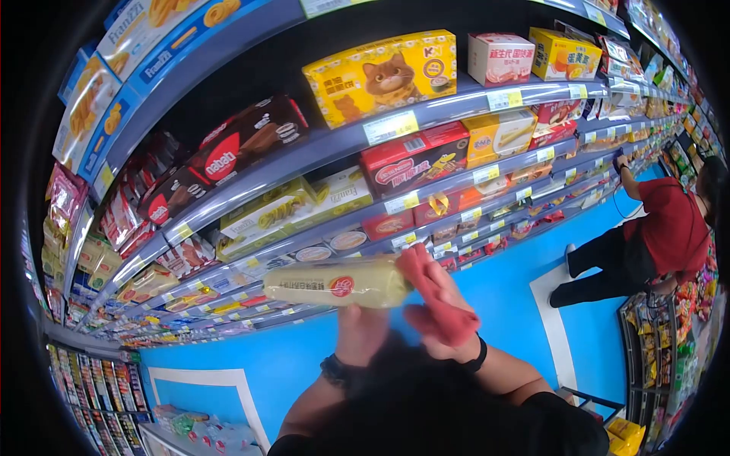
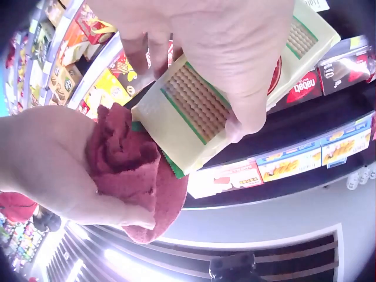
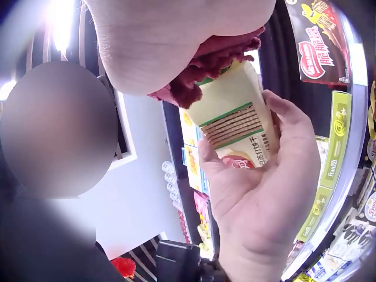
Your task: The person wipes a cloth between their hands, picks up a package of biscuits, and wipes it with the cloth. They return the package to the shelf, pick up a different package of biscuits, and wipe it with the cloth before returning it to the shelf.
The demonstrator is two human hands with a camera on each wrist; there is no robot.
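A cream-coloured, clear-wrapped pack of crackers [image 1: 304,283] lies lengthwise across the front of my body, with a red logo and pictures of stacked crackers on its faces. My left hand [image 1: 360,333] grips it from below, thumb on one side and fingers on the other, as the right wrist view shows with the left hand [image 3: 264,188]. A dark red cloth [image 1: 437,298] is in my right hand [image 1: 455,292], thumb and fingers round its folds. That cloth [image 2: 138,182] covers the pack's near end in the left wrist view, hiding the end face.
Shelves of boxed snacks run ahead, with a yellow cat-picture box [image 1: 384,76], dark nabati boxes [image 1: 236,144] and a red box [image 1: 414,156]. A person in a red shirt [image 1: 673,220] stands in the aisle at right. The floor [image 1: 502,327] is blue with white lines.
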